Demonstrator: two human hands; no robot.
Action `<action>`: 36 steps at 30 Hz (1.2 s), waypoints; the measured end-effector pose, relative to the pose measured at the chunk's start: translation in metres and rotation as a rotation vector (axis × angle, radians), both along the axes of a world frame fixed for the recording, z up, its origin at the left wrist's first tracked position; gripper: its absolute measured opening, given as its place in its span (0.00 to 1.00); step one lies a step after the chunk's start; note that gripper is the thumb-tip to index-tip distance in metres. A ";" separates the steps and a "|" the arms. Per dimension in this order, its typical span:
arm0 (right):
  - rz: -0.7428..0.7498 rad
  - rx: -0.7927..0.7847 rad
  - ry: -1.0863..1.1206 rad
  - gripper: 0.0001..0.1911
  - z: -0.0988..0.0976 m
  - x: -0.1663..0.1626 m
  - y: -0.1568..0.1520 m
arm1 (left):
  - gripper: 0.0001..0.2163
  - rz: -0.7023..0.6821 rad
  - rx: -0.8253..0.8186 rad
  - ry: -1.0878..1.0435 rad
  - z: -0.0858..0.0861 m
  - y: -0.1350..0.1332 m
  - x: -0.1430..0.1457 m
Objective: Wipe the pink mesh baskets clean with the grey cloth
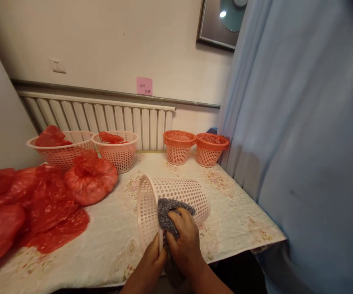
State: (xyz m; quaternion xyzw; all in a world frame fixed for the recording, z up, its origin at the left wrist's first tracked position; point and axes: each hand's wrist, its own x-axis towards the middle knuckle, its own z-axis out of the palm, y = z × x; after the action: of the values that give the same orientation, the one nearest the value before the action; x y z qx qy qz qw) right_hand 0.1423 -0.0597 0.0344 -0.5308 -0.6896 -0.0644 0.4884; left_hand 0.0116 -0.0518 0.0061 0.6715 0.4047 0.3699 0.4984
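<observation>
A pale pink perforated basket (179, 194) lies on its side near the table's front edge, its mouth turned left toward me. My left hand (148, 261) grips the lower rim of that basket, fingers closed on it. My right hand (185, 241) is closed on a grey cloth (168, 212) and presses it against the basket's outer wall close to the rim. Part of the cloth hangs down below my hands.
Two pink baskets (119, 153) holding red plastic bags stand at the back left, two orange baskets (179, 146) at the back right. Red plastic bags (89, 177) pile on the table's left. A radiator runs behind, and a blue curtain (302, 143) hangs on the right.
</observation>
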 end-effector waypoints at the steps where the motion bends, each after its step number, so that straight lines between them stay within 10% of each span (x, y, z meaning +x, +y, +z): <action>1: -0.005 -0.003 0.001 0.23 -0.001 0.000 0.000 | 0.23 -0.008 0.000 -0.003 -0.001 0.000 0.000; 14: -0.035 0.011 -0.007 0.24 -0.002 0.020 0.014 | 0.21 -0.074 0.028 0.019 -0.006 0.000 -0.006; 26: -0.345 -0.130 0.015 0.19 -0.023 0.124 0.056 | 0.22 -0.131 0.039 0.120 0.000 -0.008 -0.007; 36: -0.344 -0.115 0.050 0.19 -0.043 0.101 0.032 | 0.22 0.148 0.060 -0.037 0.028 0.009 0.007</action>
State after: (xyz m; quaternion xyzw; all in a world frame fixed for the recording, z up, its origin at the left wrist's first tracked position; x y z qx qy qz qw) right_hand 0.2429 -0.0279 -0.0087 -0.6694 -0.5788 -0.0942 0.4561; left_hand 0.0184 -0.0431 0.0339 0.6476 0.4324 0.4302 0.4567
